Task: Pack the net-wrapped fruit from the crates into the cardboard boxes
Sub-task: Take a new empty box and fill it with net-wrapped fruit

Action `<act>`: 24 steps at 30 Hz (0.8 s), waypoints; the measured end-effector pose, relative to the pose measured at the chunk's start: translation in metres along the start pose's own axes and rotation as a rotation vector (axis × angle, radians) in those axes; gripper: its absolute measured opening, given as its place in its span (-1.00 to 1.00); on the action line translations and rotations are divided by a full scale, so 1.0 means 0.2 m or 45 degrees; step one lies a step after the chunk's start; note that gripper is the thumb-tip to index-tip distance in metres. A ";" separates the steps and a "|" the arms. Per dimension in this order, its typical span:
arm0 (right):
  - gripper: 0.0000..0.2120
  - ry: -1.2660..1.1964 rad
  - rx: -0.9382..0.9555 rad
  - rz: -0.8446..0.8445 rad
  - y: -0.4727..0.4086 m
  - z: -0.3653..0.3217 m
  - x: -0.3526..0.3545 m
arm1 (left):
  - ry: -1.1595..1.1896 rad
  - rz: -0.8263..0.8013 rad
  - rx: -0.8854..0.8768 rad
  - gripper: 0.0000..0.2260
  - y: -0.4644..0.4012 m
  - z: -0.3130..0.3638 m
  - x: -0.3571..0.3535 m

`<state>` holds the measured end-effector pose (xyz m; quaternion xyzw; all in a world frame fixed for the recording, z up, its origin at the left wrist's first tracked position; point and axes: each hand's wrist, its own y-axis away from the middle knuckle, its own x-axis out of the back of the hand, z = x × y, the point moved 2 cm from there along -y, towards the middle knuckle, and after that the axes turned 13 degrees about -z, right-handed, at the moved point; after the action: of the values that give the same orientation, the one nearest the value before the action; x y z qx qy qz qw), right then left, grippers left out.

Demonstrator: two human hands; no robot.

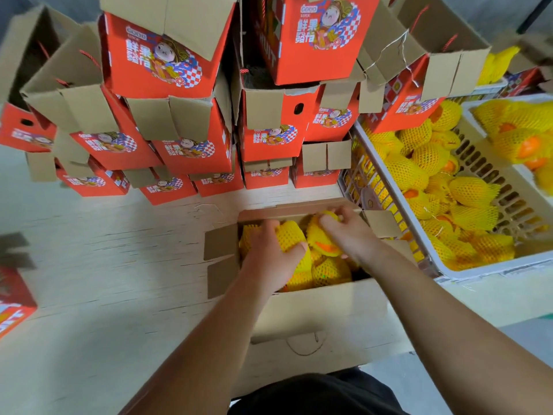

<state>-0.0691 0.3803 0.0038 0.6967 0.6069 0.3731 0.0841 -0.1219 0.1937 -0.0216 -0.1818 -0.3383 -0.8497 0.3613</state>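
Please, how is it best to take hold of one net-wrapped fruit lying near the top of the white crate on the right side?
Probably from above, fingers curled around the round middle of a net-wrapped fruit on top of the pile. The white crate is open upward and its slotted walls block the sides. The foam net's loose end looks too soft to hold by. Both the left hand and right hand already hold fruit in the open box.

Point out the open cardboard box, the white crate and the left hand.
open cardboard box (323,319): head view, near wall.
white crate (490,266): head view, near rim.
left hand (269,259): head view, back of the hand, gripping a net-wrapped fruit (290,235).
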 end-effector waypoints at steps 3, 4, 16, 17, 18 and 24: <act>-0.35 0.497 -0.061 -0.103 -0.04 0.08 -0.19 | -0.647 0.097 0.118 -0.36 0.03 0.00 -0.13; -0.34 0.583 -0.123 -0.109 -0.05 0.11 -0.21 | -0.684 0.094 0.143 -0.32 0.03 0.00 -0.14; -0.60 0.359 0.301 0.247 0.08 0.18 -0.03 | 0.470 0.184 -0.235 -0.97 0.03 0.08 -0.07; -0.60 0.342 0.303 0.262 0.09 0.18 -0.04 | 0.499 0.168 -0.248 -0.95 0.03 0.09 -0.07; -0.60 0.345 0.315 0.267 0.09 0.19 -0.05 | 0.475 0.160 -0.263 -0.94 0.04 0.09 -0.07; -0.55 0.680 0.222 0.665 0.15 0.25 -0.02 | -0.343 0.633 -0.204 -0.52 0.14 -0.05 0.07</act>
<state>-0.0146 0.3870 -0.0161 0.7107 0.4390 0.4972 -0.2346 -0.1118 0.1665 -0.0081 -0.3982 -0.2599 -0.7273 0.4949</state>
